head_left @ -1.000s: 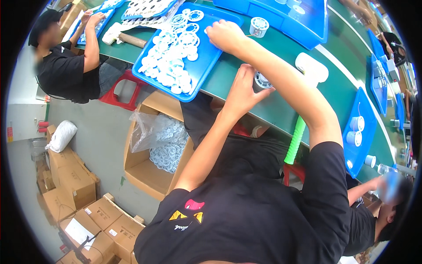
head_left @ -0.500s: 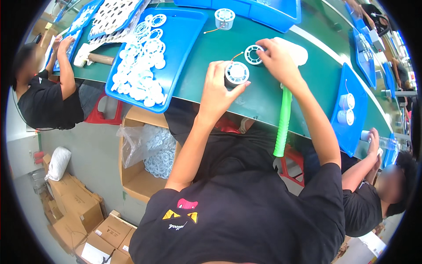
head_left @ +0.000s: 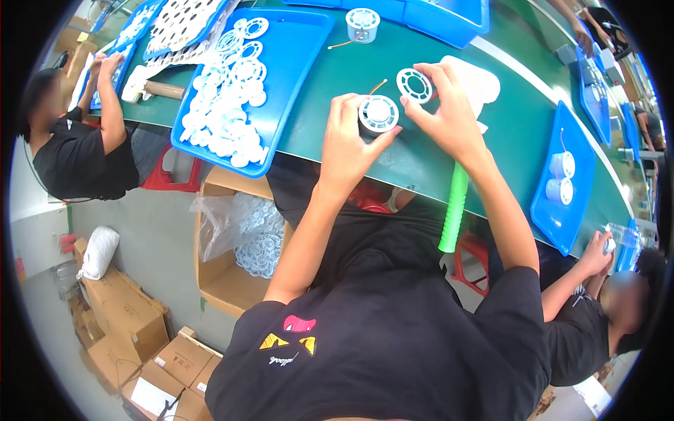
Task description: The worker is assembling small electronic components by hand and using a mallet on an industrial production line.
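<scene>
Canister (head_left: 379, 114), pale on top and dark at the sides, sits in the curve of the person's left hand (head_left: 349, 144), thumb on its near right side and fingers along its left, so that grip is wrapped snugly about it. From here I cannot tell whether its base rests on the green table (head_left: 414, 49) or is lifted a little. A short orange lead (head_left: 379, 86) sticks out just beyond it. Close by on the right, the right hand (head_left: 449, 116) pinches a slotted white ring (head_left: 414, 85) by its rim, thumb on the near side and fingers on the far; the ring is near the canister but apart from it.

Beyond the right hand lies a mallet's white head (head_left: 484, 77), and its green handle (head_left: 456, 207) juts out past the table's near edge. To the left, a blue tray (head_left: 288, 84) carries a heap of white parts (head_left: 225, 119), with a hammer (head_left: 165, 89) at its left side. Farther off stands a second canister (head_left: 363, 26), near a blue bin (head_left: 449, 28). On the right, another tray (head_left: 562, 226) holds two more. An open carton (head_left: 228, 284) of pale rings is below on the left. One co-worker (head_left: 81, 154) sits at far left, another (head_left: 579, 351) at right.
</scene>
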`<state>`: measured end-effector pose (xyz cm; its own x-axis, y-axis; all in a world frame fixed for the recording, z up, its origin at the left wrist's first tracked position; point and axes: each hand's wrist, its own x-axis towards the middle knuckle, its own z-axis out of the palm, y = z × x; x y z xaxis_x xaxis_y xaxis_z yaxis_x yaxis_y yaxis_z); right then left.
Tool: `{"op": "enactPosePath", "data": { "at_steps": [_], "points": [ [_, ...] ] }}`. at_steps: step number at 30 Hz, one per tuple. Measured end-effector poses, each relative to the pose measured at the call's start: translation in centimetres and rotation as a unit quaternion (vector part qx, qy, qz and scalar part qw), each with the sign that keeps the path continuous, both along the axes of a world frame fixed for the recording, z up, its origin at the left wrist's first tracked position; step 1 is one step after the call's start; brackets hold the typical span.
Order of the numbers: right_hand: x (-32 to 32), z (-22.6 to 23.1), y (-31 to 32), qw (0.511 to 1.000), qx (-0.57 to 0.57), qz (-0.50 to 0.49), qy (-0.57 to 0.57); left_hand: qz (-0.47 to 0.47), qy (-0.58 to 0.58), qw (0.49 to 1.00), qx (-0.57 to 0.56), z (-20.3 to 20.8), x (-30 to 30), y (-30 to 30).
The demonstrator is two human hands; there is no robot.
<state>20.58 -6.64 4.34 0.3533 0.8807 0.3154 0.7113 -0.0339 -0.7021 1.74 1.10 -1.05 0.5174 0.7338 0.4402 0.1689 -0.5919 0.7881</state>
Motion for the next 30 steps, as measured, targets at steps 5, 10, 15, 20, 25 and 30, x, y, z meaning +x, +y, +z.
{"op": "enactPosePath", "data": {
  "at_steps": [5, 10, 15, 20, 25, 30],
  "points": [
    [-4.3, 1.7, 0.0, 0.999, 0.004, 0.036, -0.033, 0.0, -0.001, 1.0, -0.015, 0.0, -0.1, 0.1],
    [-5.6, 0.4, -0.1, 0.998, -0.047, 0.019, -0.033, 0.004, 0.0, 1.0, -0.016, -0.1, 0.1, 0.1],
    [-6.3, 0.4, -0.4, 0.998, -0.042, 0.002, -0.038, 0.01, -0.023, 1.0, -0.007, -0.3, 0.2, 0.1],
    [-6.6, 0.2, -0.3, 0.997, -0.037, -0.017, -0.069, 0.002, -0.009, 1.0, -0.006, -0.5, 0.0, 0.2],
    [-6.7, 0.1, -0.3, 0.997, -0.043, -0.025, -0.061, -0.016, -0.008, 1.0, 0.01, 0.0, 0.1, 0.0],
    [-6.3, 0.4, -0.5, 0.995, -0.07, -0.034, -0.055, -0.029, -0.009, 0.997, 0.066, -0.4, 0.3, 0.0]
  ]
}}
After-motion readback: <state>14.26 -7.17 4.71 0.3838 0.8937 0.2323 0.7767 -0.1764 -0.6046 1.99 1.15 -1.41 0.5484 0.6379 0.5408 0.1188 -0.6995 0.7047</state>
